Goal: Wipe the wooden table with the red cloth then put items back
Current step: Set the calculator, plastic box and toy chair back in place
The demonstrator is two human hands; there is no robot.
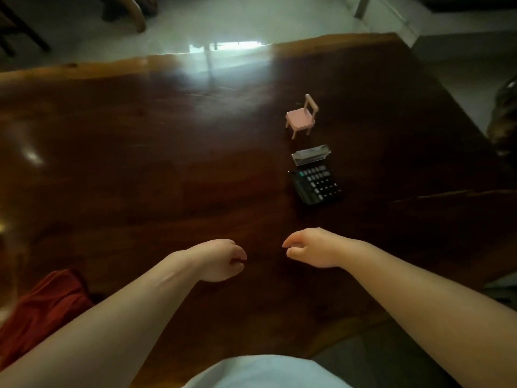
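Note:
The dark wooden table [140, 152] fills most of the view. The red cloth [42, 309] lies crumpled at the near left edge, partly under my left forearm. A small pink toy chair [300, 117] stands upright right of centre. Just nearer is a black calculator [314, 180] with a tilted silver display. My left hand [221, 260] and my right hand [310, 247] hover over the near middle of the table, fingers curled loosely inward, with nothing in either. Both hands are well short of the calculator and apart from the cloth.
The table's far edge [195, 58] meets a pale glossy floor [223, 23] with window glare. Dark furniture legs [134, 15] stand beyond on the left. A dark mottled object [503, 119] sits off the right edge. My light shirt [263, 371] shows at the bottom.

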